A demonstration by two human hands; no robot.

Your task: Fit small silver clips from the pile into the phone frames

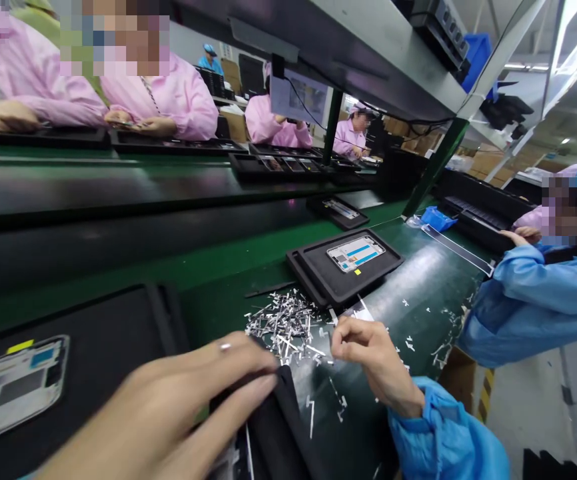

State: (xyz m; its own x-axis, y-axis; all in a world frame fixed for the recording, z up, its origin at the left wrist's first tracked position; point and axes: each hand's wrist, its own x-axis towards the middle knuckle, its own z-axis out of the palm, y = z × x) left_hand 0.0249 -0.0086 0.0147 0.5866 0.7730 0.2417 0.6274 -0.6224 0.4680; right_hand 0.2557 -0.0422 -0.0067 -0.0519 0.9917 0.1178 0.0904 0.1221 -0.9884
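My left hand (178, 407), large and slightly blurred in the foreground, has its finger and thumb tips close together at the end of a black tray (281, 433). A phone-like part shows in that tray, mostly hidden under the hand. My right hand (373, 353) is curled, thumb and index finger pinched, beside a pile of white and dark strip scraps (288, 323). What is between those fingertips is too small to make out. Left of my left hand lies another black tray (113, 353) with a phone frame (18, 387) bearing blue patches and a yellow tab.
Beyond the scraps, a black tray (308, 277) holds a phone frame (343, 257) with blue strips. Loose scraps dot the green bench (248, 260). A shelf (368, 53) on green posts hangs overhead. A co-worker in a blue sleeve (528, 287) sits at right; several people in pink work opposite.
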